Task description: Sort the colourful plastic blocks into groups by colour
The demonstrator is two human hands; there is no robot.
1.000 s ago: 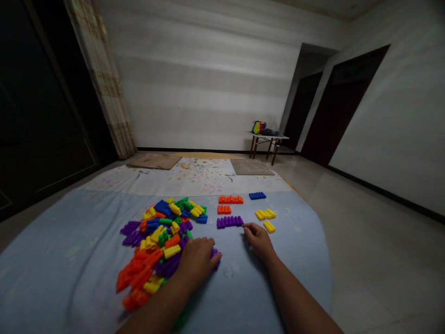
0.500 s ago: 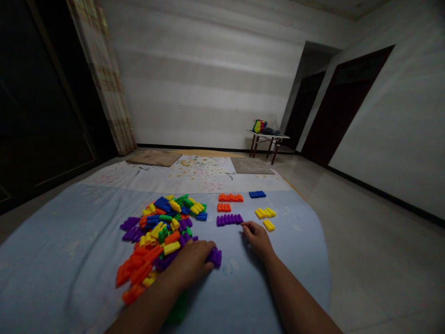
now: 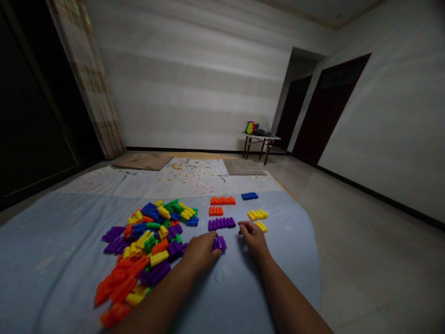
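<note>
My left hand is closed on a short purple piece, just below the purple row. My right hand hovers right of that row, its thumb and fingertips curled close together; whatever may be between them is too small to make out. Left of my hands lies a mixed pile of plastic pieces, with orange ones, blue ones and yellow ones. Beyond the purple row are two orange rows. To the right lie a blue row and yellow pieces.
A blue and floral cloth covers the table. Two flat boards, a brown one and a grey one, rest at its far edge. A small side table with a colourful bag stands by the wall.
My left hand has moved forward with the purple piece, closer to the purple row. My right hand stays near the row's right end, slightly apart from it. The view has shifted a little.
</note>
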